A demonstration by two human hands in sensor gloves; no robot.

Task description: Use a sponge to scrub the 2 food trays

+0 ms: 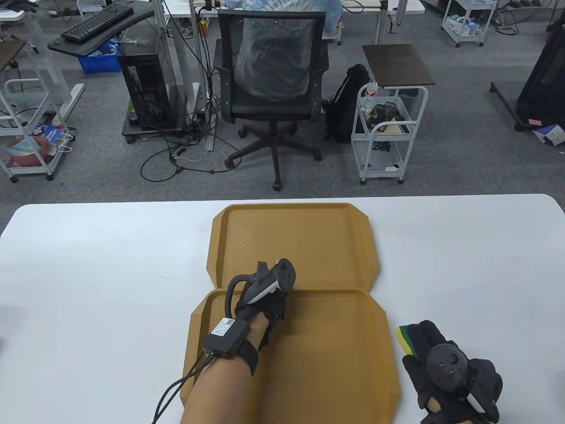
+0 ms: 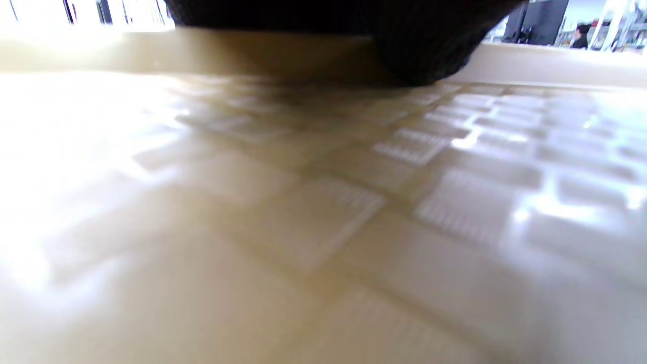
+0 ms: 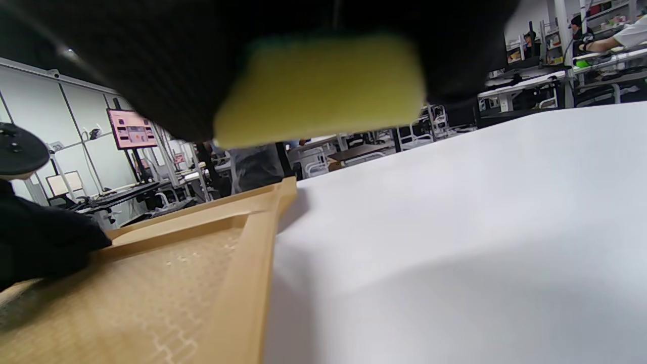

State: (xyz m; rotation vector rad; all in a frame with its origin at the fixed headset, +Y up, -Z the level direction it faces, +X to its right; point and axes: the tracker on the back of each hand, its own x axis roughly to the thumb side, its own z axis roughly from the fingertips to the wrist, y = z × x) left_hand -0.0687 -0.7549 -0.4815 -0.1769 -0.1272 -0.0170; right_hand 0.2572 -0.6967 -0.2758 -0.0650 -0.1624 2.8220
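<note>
Two tan food trays lie end to end mid-table: the far tray (image 1: pixel 291 238) and the near tray (image 1: pixel 335 353). My left hand (image 1: pixel 270 307) rests on the near tray's floor close to its far rim. The left wrist view shows the dark glove (image 2: pixel 404 45) touching the textured tray floor (image 2: pixel 323 212). My right hand (image 1: pixel 435 357) sits on the table just right of the near tray. It grips a yellow and green sponge (image 1: pixel 405 338), which the right wrist view shows as a yellow block (image 3: pixel 323 86) under the glove, above the table and beside the tray's rim (image 3: pixel 242 263).
The white table (image 1: pixel 88 287) extends left and right of the trays. Beyond its far edge stand a black office chair (image 1: pixel 273 88), a white wire cart (image 1: pixel 388 128), a computer tower (image 1: pixel 145 88) and loose cables on the floor.
</note>
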